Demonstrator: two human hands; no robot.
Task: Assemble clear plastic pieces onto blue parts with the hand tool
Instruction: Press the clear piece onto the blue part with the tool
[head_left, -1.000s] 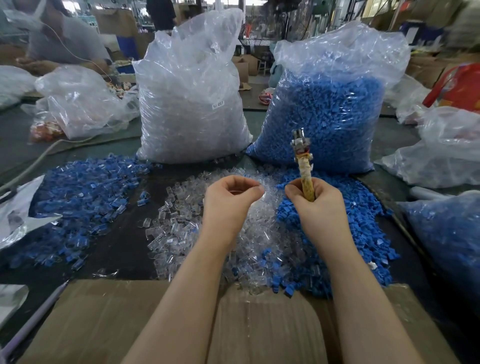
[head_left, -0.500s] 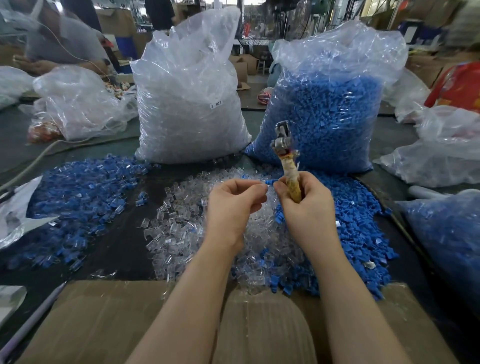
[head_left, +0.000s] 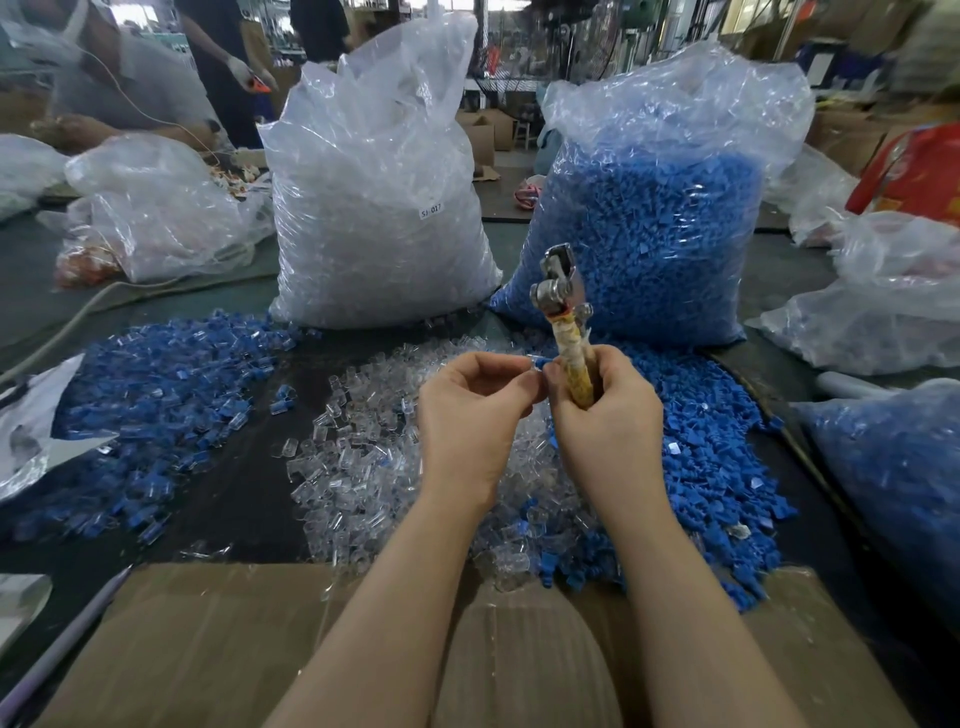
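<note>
Two hands pinch a small blue part together above the heaps, the tool kept upright in the right fist.

The left hand (head_left: 470, 415) has its fingertips (head_left: 535, 376) closed on the blue part (head_left: 540, 362), a tiny chip with a clear edge; the right hand (head_left: 605, 415) meets it there while its fingers wrap the hand tool (head_left: 563, 322), metal head up, probably kept ready for pressing. Directly below lies the loose clear pieces pile (head_left: 363, 457), with the blue parts pile (head_left: 717, 467) to its right, both within easy reach. Assembled pieces (head_left: 156, 395) lie left; supply bags stand behind.
</note>
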